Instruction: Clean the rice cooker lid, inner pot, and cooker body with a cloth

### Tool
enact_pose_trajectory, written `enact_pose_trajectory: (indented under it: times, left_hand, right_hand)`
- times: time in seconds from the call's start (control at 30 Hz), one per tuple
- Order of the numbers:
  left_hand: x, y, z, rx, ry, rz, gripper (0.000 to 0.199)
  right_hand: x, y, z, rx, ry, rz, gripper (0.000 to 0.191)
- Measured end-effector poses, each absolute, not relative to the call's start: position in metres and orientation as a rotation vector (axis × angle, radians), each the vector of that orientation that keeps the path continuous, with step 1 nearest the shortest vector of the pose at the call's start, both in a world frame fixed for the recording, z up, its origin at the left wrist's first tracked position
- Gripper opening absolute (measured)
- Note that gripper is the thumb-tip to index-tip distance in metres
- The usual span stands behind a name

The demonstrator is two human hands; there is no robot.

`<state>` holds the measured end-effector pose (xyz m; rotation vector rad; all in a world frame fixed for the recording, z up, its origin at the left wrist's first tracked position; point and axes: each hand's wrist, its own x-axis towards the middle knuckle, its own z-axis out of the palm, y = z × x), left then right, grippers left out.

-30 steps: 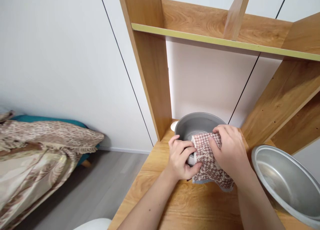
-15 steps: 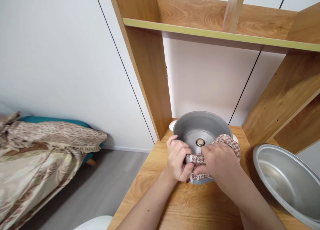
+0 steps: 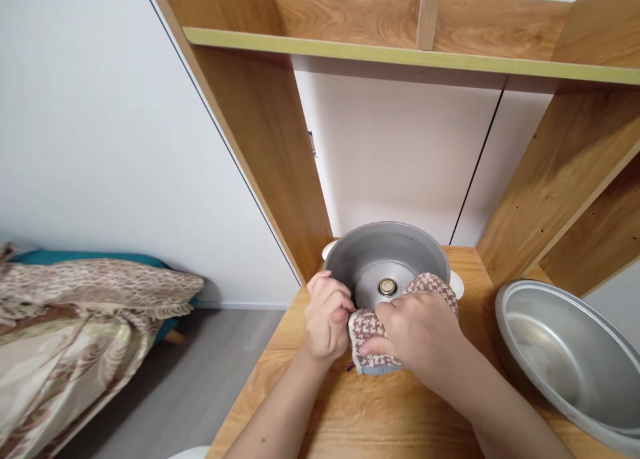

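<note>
A round grey rice cooker body (image 3: 390, 236) stands on the wooden desk, its inside bare down to a round metal sensor at the bottom. My left hand (image 3: 327, 316) is closed over the near left part of its rim, fingers curled inward. My right hand (image 3: 417, 329) grips a brown-and-white patterned cloth (image 3: 367, 329), which is folded over the near rim. Part of the cloth bulges up behind the right hand along the cooker's right side. The cooker's front is mostly hidden by the hands and cloth.
A silver metal inner pot (image 3: 575, 352) rests tilted on the desk (image 3: 390, 416) at the right. Wooden shelving (image 3: 250, 132) rises behind and on both sides, with a green-edged shelf (image 3: 350, 50) above. Farther left is a seat covered with a patterned throw (image 3: 100, 282).
The right hand and cloth have slid left along the near rim. The left hand's thumb has folded up toward its fingers. The view has shifted slightly.
</note>
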<state>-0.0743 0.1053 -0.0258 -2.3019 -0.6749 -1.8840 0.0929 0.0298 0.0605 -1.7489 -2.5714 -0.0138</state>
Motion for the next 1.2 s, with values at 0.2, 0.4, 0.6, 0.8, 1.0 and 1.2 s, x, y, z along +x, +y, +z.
enact_pose_trajectory:
  times: [0.2,0.4,0.6,0.8,1.0,1.2]
  left_hand:
    - [-0.074,0.105,-0.028,-2.291,-0.699,-1.906,0.053]
    - [-0.074,0.105,-0.026,-2.283,-0.693,-1.904,0.053]
    - [-0.072,0.103,-0.027,-2.263,-0.706,-1.916,0.052]
    - [-0.066,0.100,-0.029,-2.199,-0.736,-1.983,0.047]
    - [-0.068,0.101,-0.026,-2.231,-0.710,-1.955,0.045]
    - [-0.071,0.103,-0.028,-2.266,-0.731,-1.920,0.046]
  right_hand:
    - [0.101,0.032,0.063,-1.686,-2.628,0.000,0.041]
    - [0.104,0.033,0.071,-1.705,-2.665,0.064,0.043]
    - [0.104,0.032,0.069,-1.707,-2.660,0.012,0.044]
    - [0.083,0.029,0.055,-1.791,-2.537,-0.008,0.040]
    - [0.075,0.028,0.051,-1.727,-2.499,-0.032,0.037]
    - [0.095,0.031,0.067,-1.761,-2.599,0.049,0.037]
